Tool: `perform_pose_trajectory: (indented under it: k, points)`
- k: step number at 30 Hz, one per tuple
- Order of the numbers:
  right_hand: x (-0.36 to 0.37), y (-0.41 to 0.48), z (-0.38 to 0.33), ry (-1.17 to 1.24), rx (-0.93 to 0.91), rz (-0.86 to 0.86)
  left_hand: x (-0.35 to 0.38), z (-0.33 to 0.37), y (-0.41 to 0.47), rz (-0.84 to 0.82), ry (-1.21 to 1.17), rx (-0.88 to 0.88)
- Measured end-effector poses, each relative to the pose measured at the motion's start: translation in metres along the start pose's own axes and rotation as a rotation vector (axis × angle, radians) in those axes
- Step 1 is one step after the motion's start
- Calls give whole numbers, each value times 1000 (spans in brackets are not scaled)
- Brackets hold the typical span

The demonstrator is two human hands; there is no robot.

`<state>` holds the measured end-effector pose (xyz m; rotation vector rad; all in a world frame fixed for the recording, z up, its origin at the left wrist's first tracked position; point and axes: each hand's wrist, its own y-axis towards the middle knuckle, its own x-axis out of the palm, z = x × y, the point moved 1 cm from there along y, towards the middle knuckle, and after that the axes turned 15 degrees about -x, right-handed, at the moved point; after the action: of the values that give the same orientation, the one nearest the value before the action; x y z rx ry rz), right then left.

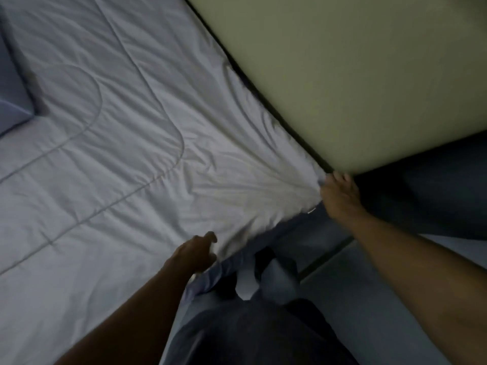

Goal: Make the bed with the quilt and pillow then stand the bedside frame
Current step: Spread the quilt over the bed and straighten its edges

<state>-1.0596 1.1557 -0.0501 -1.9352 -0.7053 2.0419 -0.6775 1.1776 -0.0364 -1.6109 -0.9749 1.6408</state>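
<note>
A pale grey-white quilt [126, 143] with stitched lines lies spread over the bed and fills most of the view. My right hand [340, 196] grips its far corner by the wall, and creases fan out from that grip. My left hand [196, 252] rests on the quilt's near edge, fingers slightly apart and curled over the fabric; whether it pinches the edge is unclear. A blue pillow [13, 101] shows partly at the left edge. The bedside frame is not in view.
A yellowish wall [355, 75] runs along the bed's far side. A dark object [427, 191] sits at the wall's foot on the right. Pale floor [369, 291] lies beside the bed, with my dark-clothed legs [250, 333] below.
</note>
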Motion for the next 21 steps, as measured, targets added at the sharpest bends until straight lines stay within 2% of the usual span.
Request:
perform_pose_trajectory:
  k: [1,3,8,15,18,21]
  points:
    - [6,-8,2,-46,49,-129,-5,7,7,3,4,43]
    - [14,-23,1,-67,139,-269,-16,24,19,-2,-1,130]
    - [37,-34,-24,223,298,-276,-41,62,45,-13,14,305]
    - [83,3,-61,962,678,26,-46,105,107,105,64,457]
    - [102,40,-52,1292,907,245,-38,123,137,197,92,489]
    - [131,81,-32,1506,1080,395,-23,138,162,271,201,525]
